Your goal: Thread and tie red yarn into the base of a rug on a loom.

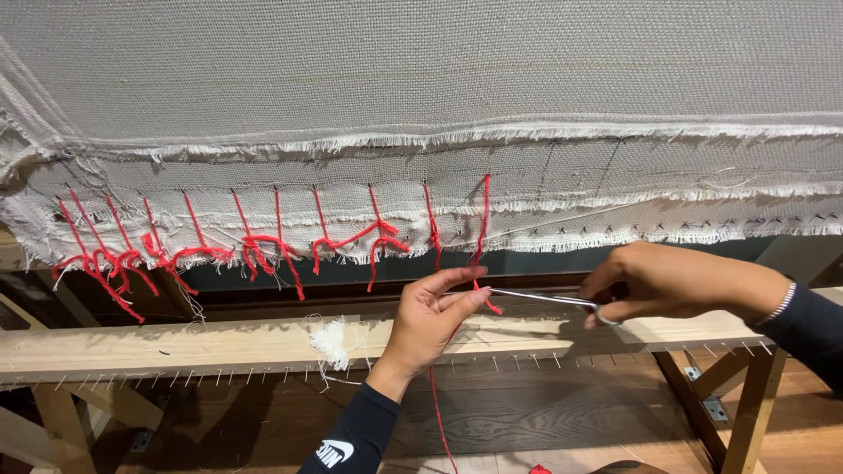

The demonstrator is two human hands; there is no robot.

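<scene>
The left hand [428, 318] pinches a strand of red yarn [482, 230] between thumb and fingertips, just below the frayed lower edge of the grey woven canvas [421, 70]. The right hand [654, 283] is closed around a thin metal needle [540, 298], whose tip meets the yarn at the left fingertips. Red lacing stitches [255, 241] run leftward along the edge, above a nail-studded wooden frame beam [176, 347].
</scene>
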